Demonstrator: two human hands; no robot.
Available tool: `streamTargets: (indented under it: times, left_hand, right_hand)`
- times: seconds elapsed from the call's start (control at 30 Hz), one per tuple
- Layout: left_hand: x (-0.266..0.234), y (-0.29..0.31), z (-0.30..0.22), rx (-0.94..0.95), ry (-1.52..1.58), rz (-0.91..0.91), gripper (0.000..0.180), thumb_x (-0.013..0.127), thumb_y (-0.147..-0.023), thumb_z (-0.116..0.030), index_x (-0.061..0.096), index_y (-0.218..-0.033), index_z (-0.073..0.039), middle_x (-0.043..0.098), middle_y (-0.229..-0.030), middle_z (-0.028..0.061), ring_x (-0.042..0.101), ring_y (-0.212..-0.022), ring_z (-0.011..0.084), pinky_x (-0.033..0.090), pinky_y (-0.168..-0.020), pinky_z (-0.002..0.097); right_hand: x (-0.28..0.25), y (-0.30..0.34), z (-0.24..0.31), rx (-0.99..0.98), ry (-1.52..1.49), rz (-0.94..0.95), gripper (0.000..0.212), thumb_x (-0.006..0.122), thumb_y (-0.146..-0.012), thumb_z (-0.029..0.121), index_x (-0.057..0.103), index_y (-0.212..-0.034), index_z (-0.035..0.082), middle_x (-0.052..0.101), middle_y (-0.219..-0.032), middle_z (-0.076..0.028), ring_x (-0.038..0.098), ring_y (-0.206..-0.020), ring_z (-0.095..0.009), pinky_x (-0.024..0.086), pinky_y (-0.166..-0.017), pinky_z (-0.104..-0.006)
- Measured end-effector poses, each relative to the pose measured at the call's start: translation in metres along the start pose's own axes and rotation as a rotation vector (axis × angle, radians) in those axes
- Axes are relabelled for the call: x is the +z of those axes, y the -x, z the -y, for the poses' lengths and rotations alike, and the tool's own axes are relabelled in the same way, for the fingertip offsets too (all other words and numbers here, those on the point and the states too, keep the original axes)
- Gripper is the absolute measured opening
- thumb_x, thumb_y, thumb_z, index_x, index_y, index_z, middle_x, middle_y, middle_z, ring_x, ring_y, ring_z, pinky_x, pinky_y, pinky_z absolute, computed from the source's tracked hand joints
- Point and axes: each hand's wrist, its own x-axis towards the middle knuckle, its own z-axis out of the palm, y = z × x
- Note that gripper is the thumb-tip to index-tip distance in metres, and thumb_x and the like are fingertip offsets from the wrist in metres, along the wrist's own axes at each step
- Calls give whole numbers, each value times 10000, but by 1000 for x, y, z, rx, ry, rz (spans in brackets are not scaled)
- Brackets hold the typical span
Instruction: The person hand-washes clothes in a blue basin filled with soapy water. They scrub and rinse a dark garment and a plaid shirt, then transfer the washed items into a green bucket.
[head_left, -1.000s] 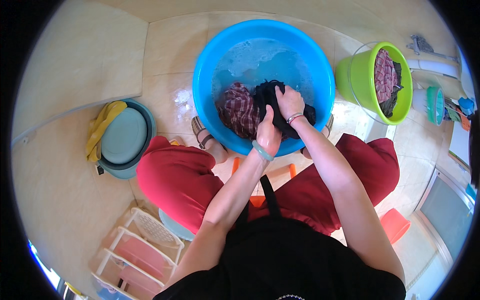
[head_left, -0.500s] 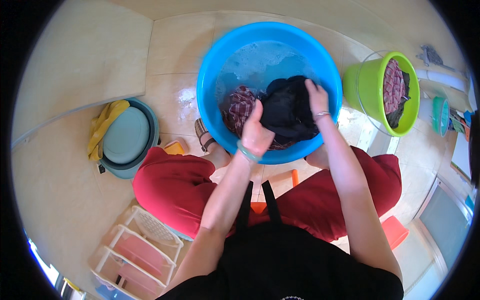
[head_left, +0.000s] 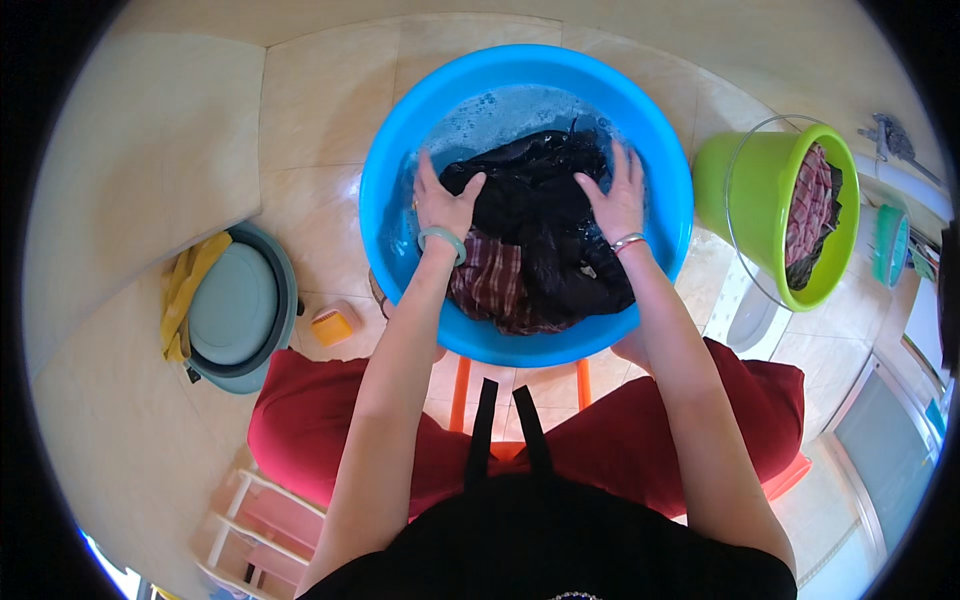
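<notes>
A large blue basin (head_left: pixel 376 200) holds soapy water (head_left: pixel 510 105) and wet clothes. Dark, nearly black cloth (head_left: pixel 545 205) spreads across its middle, with a maroon plaid cloth (head_left: pixel 487 285) showing at the near left. My left hand (head_left: pixel 445 205), with a pale green bangle at the wrist, rests at the left edge of the dark cloth, fingers spread. Opposite it, my right hand (head_left: pixel 617 195), wearing a silver bracelet, lies at the cloth's right edge with thumb and fingers apart. Neither hand grips the cloth.
At the right stands a green bucket (head_left: pixel 740 190) with plaid and dark clothes in it. A grey-blue folded tub (head_left: pixel 235 300) with a yellow cloth (head_left: pixel 190 290) lies at the left, near an orange-and-white box (head_left: pixel 335 323). A white rack (head_left: pixel 235 500) is at lower left.
Both hands have let go of the bunched dark cloth and moved apart. The cloth now lies spread out over the basin, and more of the plaid cloth shows at the near side.
</notes>
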Motion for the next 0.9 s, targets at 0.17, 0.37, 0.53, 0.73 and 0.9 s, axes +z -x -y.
streamTargets:
  times: [0.17, 0.37, 0.53, 0.73, 0.9]
  left_hand:
    - [32, -21, 0, 73, -203, 449, 578, 675, -844, -217, 459, -1380, -250, 467, -1341, 268, 476, -1210, 442, 418, -990, 464]
    - [75, -45, 17, -339, 704, 327, 368, 623, -857, -57, 631, -1213, -148, 611, -1225, 106, 597, -1071, 255, 468, -927, 344]
    - [83, -31, 0, -560, 708, 397, 414, 637, -900, -219, 568, -1273, -53, 589, -1264, 61, 521, -1183, 184, 393, -1013, 327]
    - [56, -24, -20, -847, 1567, 810, 436, 644, -890, -348, 550, -1243, -111, 651, -1024, 85, 611, -960, 217, 504, -827, 372]
    - [15, -1, -53, -692, 1520, 752, 745, 681, -860, -89, 272, -1471, -205, 535, -1152, 89, 589, -990, 205, 518, -783, 302]
  right_hand:
    - [34, -8, 43, -151, 278, 329, 735, 674, -817, 453, 322, -1441, 289, 154, -1539, -133, 266, -1335, -468, 382, -909, -703]
    - [100, -22, -10, -86, 171, 286, 477, 672, -831, 283, 495, -1252, 143, 507, -1287, -184, 514, -1161, -391, 501, -854, -499]
    - [69, -47, 28, 227, -69, 324, 323, 656, -847, 302, 592, -1063, 70, 610, -1106, -196, 594, -991, -398, 500, -784, -488]
    - [-21, 5, 97, -491, -281, 199, 302, 745, -749, 307, 607, -760, 38, 570, -1018, -94, 606, -867, -285, 518, -689, -368]
    - [-49, 52, 137, -542, -277, 289, 255, 800, -659, 257, 606, -695, 96, 541, -1026, -67, 597, -897, -263, 535, -655, -315]
